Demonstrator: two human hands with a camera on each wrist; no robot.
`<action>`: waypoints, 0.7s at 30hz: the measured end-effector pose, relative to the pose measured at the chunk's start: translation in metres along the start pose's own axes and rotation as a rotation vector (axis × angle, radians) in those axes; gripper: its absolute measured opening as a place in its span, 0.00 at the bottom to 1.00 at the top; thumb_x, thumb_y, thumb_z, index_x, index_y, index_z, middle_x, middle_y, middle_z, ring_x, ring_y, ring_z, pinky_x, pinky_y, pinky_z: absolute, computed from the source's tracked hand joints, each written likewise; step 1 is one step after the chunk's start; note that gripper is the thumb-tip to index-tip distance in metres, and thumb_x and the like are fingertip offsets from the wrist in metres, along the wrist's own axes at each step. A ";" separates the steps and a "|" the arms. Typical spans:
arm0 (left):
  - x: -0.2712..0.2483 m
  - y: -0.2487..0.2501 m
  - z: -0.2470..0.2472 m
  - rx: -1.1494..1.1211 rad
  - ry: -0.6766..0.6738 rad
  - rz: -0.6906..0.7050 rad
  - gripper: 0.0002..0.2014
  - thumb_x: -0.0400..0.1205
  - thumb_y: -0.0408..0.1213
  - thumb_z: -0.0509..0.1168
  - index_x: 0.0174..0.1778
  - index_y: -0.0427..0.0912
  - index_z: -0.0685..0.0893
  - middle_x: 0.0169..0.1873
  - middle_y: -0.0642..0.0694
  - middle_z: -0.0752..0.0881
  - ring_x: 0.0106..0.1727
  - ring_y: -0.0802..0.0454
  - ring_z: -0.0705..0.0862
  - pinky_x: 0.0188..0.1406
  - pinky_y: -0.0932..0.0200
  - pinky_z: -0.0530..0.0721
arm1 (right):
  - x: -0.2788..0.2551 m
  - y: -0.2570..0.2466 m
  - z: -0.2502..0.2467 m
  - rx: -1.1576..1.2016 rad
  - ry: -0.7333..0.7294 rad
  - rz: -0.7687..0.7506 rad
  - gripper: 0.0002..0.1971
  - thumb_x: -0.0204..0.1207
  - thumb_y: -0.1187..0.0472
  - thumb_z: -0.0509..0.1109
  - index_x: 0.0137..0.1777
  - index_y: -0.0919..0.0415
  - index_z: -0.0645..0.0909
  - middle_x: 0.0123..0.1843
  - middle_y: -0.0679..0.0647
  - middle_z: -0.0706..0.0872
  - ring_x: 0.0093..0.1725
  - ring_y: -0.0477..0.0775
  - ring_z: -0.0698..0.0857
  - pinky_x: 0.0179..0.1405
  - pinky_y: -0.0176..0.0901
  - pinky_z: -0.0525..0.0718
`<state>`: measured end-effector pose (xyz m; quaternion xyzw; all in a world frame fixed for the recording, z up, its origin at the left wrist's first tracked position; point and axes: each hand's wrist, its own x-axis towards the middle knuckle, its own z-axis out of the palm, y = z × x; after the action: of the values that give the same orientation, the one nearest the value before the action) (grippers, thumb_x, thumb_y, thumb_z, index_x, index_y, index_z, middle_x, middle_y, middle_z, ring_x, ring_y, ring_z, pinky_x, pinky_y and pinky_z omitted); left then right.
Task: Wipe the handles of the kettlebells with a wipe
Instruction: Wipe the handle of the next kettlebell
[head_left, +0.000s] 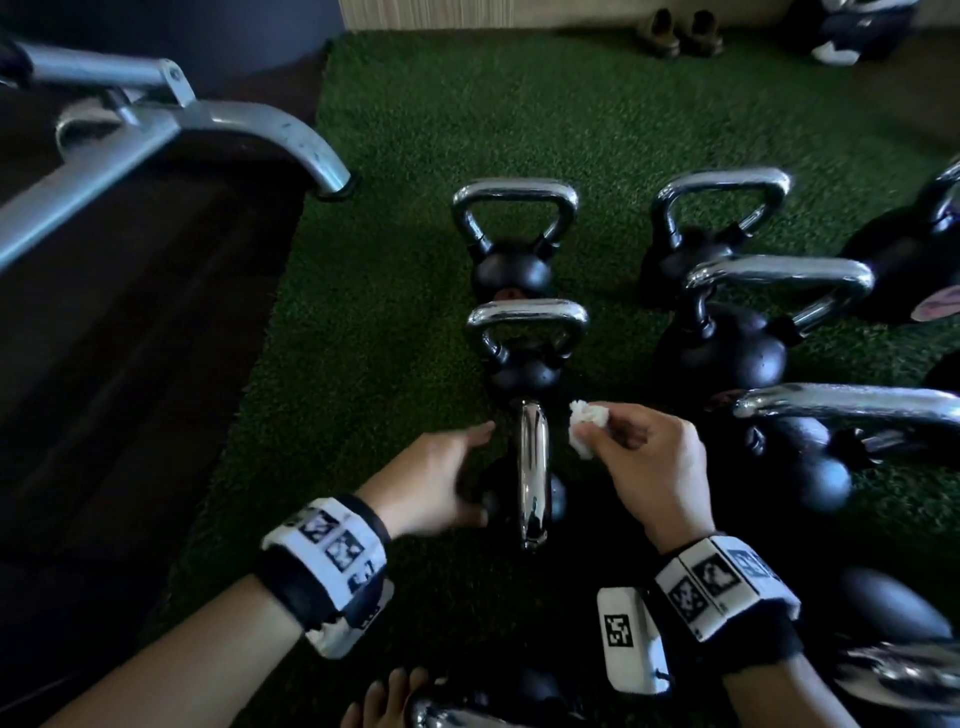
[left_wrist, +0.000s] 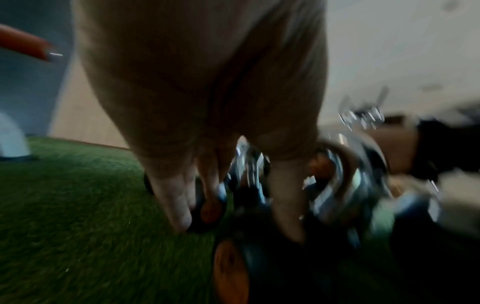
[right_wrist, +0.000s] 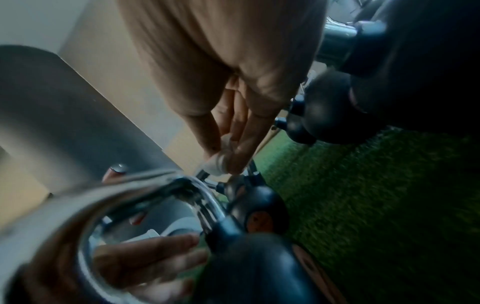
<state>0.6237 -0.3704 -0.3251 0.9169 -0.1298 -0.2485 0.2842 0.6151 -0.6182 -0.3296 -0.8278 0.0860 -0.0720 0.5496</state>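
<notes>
The nearest kettlebell (head_left: 534, 478) stands on green turf, its chrome handle seen edge-on between my hands. My left hand (head_left: 467, 467) lies against the left side of its black body with the fingers stretched out. My right hand (head_left: 608, 436) pinches a crumpled white wipe (head_left: 587, 426) just right of the handle's top, a small gap away. In the right wrist view the wipe (right_wrist: 218, 162) sits between thumb and fingers above the blurred chrome handle (right_wrist: 145, 185). The left wrist view is blurred; the left hand's fingers (left_wrist: 179, 205) point down beside the handle (left_wrist: 337, 174).
Two more kettlebells (head_left: 524, 332) (head_left: 514, 208) line up behind the nearest one, and several larger ones (head_left: 779, 280) crowd the right side. A grey metal bench frame (head_left: 182, 119) stands at the left. Shoes (head_left: 680, 34) sit at the far turf edge. Bare toes (head_left: 384, 696) show at the bottom.
</notes>
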 end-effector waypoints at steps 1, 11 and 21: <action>0.005 -0.005 0.015 0.108 -0.057 0.044 0.64 0.67 0.47 0.87 0.92 0.46 0.52 0.88 0.50 0.62 0.88 0.50 0.64 0.87 0.53 0.65 | 0.001 0.007 0.005 -0.003 -0.026 0.048 0.07 0.70 0.56 0.85 0.46 0.45 0.94 0.41 0.38 0.94 0.44 0.38 0.93 0.57 0.54 0.92; 0.038 -0.018 0.098 0.298 0.180 0.157 0.66 0.70 0.83 0.53 0.91 0.36 0.45 0.90 0.35 0.52 0.89 0.40 0.59 0.86 0.48 0.65 | 0.011 0.012 0.037 -0.122 -0.147 0.086 0.03 0.77 0.56 0.80 0.49 0.49 0.94 0.39 0.43 0.94 0.41 0.37 0.91 0.50 0.40 0.91; 0.030 -0.004 0.072 0.162 0.160 0.135 0.61 0.70 0.69 0.73 0.91 0.43 0.51 0.84 0.41 0.62 0.81 0.44 0.70 0.81 0.56 0.70 | 0.020 0.010 0.043 -0.067 -0.105 -0.068 0.08 0.77 0.60 0.80 0.54 0.50 0.94 0.48 0.44 0.94 0.47 0.39 0.91 0.55 0.47 0.90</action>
<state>0.6109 -0.4109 -0.3906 0.9429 -0.1877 -0.1434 0.2350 0.6432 -0.5874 -0.3545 -0.8509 0.0316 -0.0443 0.5225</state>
